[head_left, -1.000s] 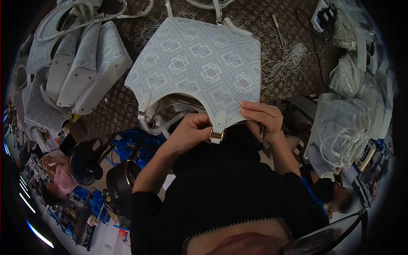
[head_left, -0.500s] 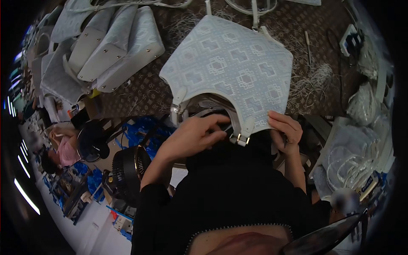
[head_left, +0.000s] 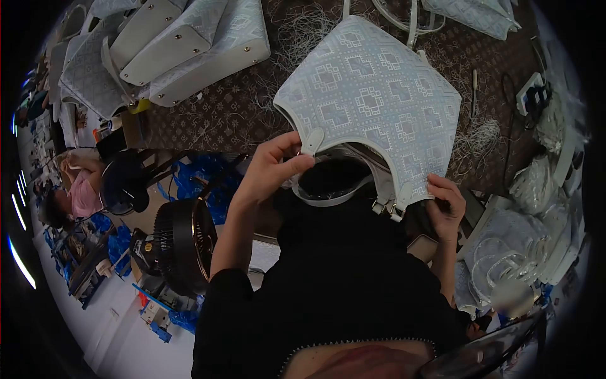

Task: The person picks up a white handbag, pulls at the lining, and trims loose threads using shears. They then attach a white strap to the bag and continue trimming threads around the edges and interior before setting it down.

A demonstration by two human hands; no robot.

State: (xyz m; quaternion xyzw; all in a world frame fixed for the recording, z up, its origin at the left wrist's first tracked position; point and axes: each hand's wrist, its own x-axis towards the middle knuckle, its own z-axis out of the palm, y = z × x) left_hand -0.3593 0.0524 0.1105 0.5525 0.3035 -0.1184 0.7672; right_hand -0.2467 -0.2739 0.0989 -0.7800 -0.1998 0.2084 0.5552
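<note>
A pale blue and white patterned handbag [head_left: 372, 95] lies on the brown patterned table with its open top towards me. My left hand [head_left: 268, 167] pinches the bag's left top corner, by the strap tab. On the right, my right hand [head_left: 447, 205] grips the other top corner, thumb hidden beneath the bag. Between the hands the mouth gapes, showing a dark lining [head_left: 334, 175]. Metal buckles [head_left: 386, 210] hang from the right tab. A strap [head_left: 413, 25] runs off the bag's far side.
Several similar bags [head_left: 202, 63] are piled at the back left. Loose thread clippings [head_left: 303, 38] and a thin tool [head_left: 475, 91] lie on the table [head_left: 208, 126]. Plastic-wrapped goods [head_left: 505, 252] stand at right. A black fan [head_left: 180, 243] is near my left arm; another person [head_left: 82, 189] sits beyond.
My left hand has moved from the bag's mouth to its left top corner and pinched it. The mouth now shows wider. My view has shifted, and the right hand stays on its corner.
</note>
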